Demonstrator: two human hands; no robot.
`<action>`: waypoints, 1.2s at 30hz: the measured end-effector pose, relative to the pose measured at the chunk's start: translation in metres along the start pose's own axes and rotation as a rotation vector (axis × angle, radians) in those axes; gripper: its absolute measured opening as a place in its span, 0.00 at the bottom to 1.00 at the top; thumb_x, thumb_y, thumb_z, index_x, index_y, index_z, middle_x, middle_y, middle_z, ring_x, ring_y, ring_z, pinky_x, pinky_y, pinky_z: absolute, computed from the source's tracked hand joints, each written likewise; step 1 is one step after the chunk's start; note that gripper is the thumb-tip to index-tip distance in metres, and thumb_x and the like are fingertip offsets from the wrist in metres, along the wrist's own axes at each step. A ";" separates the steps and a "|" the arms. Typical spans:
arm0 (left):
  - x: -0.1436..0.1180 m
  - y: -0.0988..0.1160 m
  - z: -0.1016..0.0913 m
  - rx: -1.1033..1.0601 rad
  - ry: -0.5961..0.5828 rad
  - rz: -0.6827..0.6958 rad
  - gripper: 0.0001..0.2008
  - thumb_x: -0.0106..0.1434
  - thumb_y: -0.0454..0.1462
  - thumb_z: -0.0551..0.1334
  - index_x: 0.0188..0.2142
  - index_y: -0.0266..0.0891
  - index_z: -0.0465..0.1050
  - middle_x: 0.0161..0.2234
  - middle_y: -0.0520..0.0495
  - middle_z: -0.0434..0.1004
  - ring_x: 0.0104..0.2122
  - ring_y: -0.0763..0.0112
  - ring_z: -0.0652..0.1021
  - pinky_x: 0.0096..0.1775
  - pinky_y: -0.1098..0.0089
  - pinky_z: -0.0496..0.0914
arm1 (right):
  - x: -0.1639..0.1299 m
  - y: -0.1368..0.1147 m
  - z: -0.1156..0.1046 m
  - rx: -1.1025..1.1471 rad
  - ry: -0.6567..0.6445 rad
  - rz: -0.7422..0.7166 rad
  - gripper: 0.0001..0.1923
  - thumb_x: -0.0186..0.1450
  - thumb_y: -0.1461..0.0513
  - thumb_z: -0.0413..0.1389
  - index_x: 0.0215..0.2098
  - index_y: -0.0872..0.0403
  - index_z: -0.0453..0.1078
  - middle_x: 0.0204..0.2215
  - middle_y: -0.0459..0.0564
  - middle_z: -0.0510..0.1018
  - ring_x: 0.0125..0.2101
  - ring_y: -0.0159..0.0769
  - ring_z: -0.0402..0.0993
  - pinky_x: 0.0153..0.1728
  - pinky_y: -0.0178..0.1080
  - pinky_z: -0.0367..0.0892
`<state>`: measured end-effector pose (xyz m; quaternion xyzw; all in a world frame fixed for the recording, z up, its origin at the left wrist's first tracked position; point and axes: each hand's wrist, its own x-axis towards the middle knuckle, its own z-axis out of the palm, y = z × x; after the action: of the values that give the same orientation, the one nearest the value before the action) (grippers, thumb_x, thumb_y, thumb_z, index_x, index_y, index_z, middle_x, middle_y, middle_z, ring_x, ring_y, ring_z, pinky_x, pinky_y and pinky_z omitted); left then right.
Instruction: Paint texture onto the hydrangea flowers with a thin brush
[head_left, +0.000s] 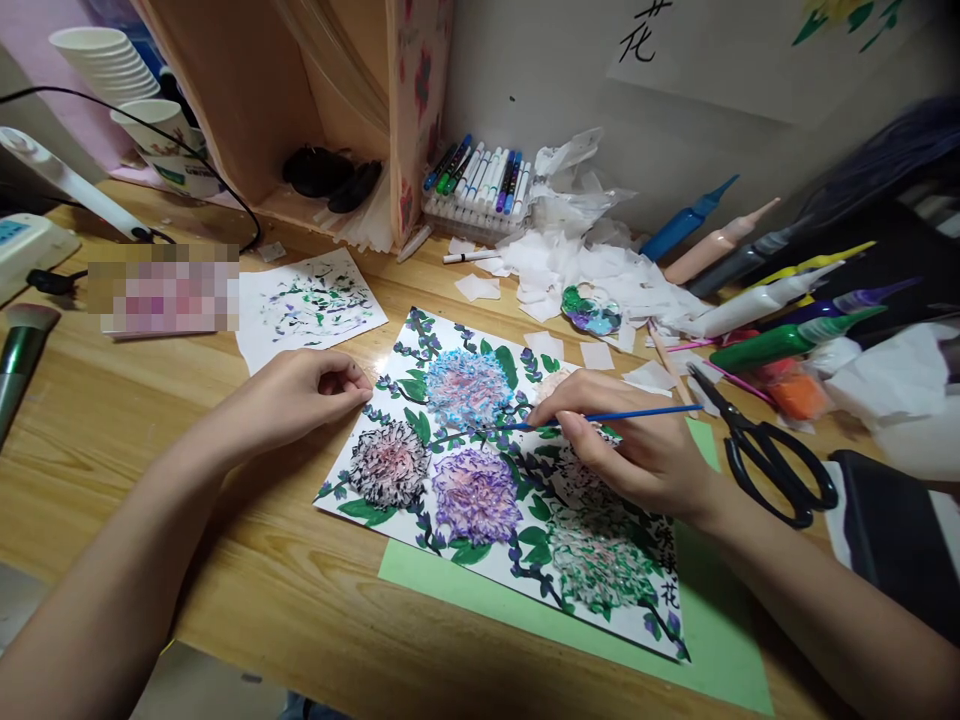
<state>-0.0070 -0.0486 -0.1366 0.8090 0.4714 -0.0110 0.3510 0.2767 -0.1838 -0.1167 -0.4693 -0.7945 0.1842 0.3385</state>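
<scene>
Painting (480,470) sits mid-desk (112,440) near front edge. Scissors (765,450) right of it, marker box (480,195) behind at back edge, cup stack (112,60) back-left corner.

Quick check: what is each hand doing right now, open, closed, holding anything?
Left hand: loosely curled, holds nothing, fingers pressing the edge of the flower painting.
Right hand: closed on a thin blue paintbrush, its tip on the painting.

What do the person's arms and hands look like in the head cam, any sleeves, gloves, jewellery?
Both are bare: the left hand and right hand have no gloves, and no rings show on the fingers. Both forearms are uncovered up to the frame edge, with no sleeves, watch, bracelet or markings visible. Nails look short and unpainted.
</scene>
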 end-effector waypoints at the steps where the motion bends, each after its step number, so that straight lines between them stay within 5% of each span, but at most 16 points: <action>1: 0.000 0.001 0.000 0.001 0.000 -0.004 0.13 0.57 0.46 0.59 0.33 0.39 0.73 0.27 0.50 0.75 0.26 0.74 0.71 0.27 0.74 0.62 | 0.000 0.000 0.000 0.000 -0.002 -0.004 0.09 0.65 0.67 0.47 0.37 0.53 0.69 0.28 0.48 0.76 0.31 0.31 0.71 0.32 0.36 0.67; 15: 0.000 0.001 0.000 -0.012 -0.004 0.002 0.14 0.57 0.47 0.59 0.33 0.39 0.73 0.27 0.50 0.75 0.26 0.73 0.71 0.27 0.74 0.62 | -0.001 -0.002 -0.005 0.012 0.028 -0.015 0.10 0.65 0.67 0.47 0.36 0.52 0.69 0.28 0.49 0.76 0.30 0.33 0.71 0.31 0.38 0.67; 22: -0.001 0.003 0.000 0.011 0.010 -0.011 0.14 0.56 0.48 0.59 0.31 0.39 0.73 0.24 0.50 0.73 0.24 0.74 0.70 0.25 0.74 0.60 | -0.005 0.000 -0.016 -0.033 0.083 -0.037 0.10 0.63 0.67 0.45 0.29 0.51 0.66 0.23 0.47 0.72 0.26 0.34 0.69 0.29 0.40 0.65; 36: 0.000 0.001 -0.002 0.082 -0.017 -0.059 0.17 0.58 0.50 0.58 0.33 0.38 0.72 0.24 0.53 0.73 0.24 0.76 0.68 0.26 0.75 0.59 | -0.019 0.005 -0.006 -0.006 0.100 -0.022 0.10 0.63 0.68 0.44 0.31 0.52 0.66 0.23 0.48 0.73 0.28 0.34 0.70 0.29 0.39 0.66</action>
<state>-0.0069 -0.0483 -0.1348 0.8083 0.4913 -0.0477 0.3209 0.2903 -0.1982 -0.1221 -0.4701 -0.7825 0.1543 0.3781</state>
